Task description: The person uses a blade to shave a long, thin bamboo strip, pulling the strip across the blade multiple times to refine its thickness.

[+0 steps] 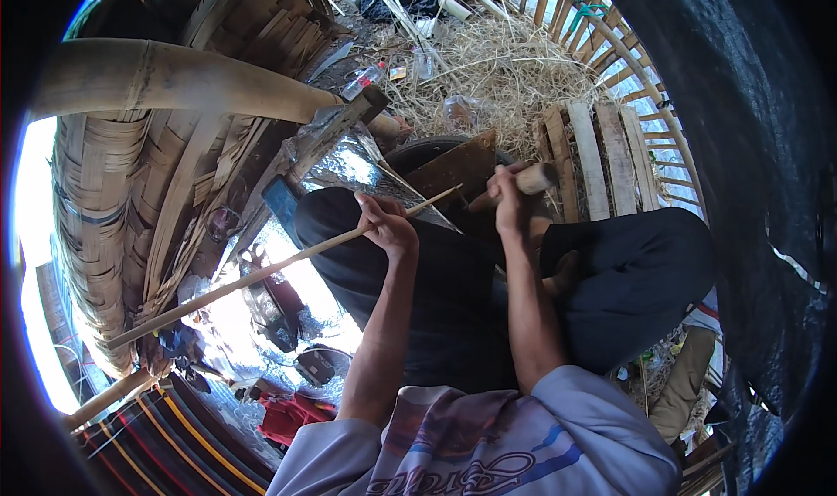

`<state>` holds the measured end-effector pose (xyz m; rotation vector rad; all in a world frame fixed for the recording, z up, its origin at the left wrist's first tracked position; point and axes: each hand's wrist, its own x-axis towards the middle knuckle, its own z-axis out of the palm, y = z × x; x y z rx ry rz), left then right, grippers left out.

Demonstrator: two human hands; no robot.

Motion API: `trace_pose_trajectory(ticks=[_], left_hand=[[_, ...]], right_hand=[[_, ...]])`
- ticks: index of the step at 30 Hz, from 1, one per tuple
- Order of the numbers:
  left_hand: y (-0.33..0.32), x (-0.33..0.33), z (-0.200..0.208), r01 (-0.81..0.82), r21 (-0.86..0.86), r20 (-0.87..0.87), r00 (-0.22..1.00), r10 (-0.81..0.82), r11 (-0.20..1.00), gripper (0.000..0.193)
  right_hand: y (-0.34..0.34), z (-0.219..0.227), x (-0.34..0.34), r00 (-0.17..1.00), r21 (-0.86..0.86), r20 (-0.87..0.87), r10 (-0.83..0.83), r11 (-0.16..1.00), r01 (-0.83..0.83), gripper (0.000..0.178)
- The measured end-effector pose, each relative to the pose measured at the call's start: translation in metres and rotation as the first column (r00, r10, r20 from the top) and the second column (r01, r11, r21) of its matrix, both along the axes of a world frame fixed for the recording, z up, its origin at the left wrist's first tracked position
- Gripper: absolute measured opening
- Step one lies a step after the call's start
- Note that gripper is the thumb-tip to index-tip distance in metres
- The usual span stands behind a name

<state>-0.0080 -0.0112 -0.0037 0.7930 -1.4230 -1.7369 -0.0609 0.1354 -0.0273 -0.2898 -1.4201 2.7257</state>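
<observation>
My left hand (385, 223) is closed round a long, thin bamboo stick (253, 277). The stick slants from the lower left up to its far tip, just short of my right hand (511, 201). That right hand grips a tool with a thick, round wooden handle (535, 178); a dark, narrow part of it points left toward the stick's tip, and its kind is not plain. Beyond both hands a brown board (453, 166) leans across a black tyre (406, 153). My legs, in dark trousers, are folded beneath my forearms.
Woven bamboo matting (100, 226) and a thick bamboo pole (192, 76) stand on the left. Wooden slats (602, 160) lie at the right, under a curved bamboo fence (649, 69). Straw (514, 69) and plastic bottles (364, 81) litter the ground ahead. Black sheeting (741, 147) hangs at the right.
</observation>
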Motion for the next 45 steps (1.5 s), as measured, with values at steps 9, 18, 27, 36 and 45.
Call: trace_pose_trajectory(ticks=[9, 18, 27, 36, 45], left_hand=[[0.001, -0.003, 0.000, -0.001, 0.017, -0.027, 1.000, 0.001, 1.000, 0.051], [0.000, -0.004, 0.002, -0.007, 0.019, -0.004, 1.000, 0.008, 1.000, 0.051], [0.000, -0.005, 0.003, -0.007, 0.036, -0.015, 1.000, 0.008, 0.999, 0.051], [-0.004, -0.003, 0.003, -0.030, 0.021, -0.033, 0.999, 0.031, 0.999, 0.051], [0.000, -0.003, 0.003, -0.026, -0.008, -0.001, 1.000, 0.026, 1.000, 0.049]], right_hand=[[-0.003, -0.020, 0.008, 0.998, 0.309, 0.028, 0.063, 0.949, -0.069, 0.018], [-0.004, -0.016, 0.006, 0.996, 0.270, 0.046, 0.078, 0.959, -0.087, 0.016], [-0.001, -0.010, 0.000, 0.996, 0.017, 0.062, 0.062, 0.998, -0.063, 0.013], [0.009, -0.005, -0.005, 0.994, -0.098, 0.105, -0.039, 0.994, 0.050, 0.014], [0.006, -0.004, -0.005, 0.995, -0.007, 0.104, 0.007, 1.000, -0.007, 0.015]])
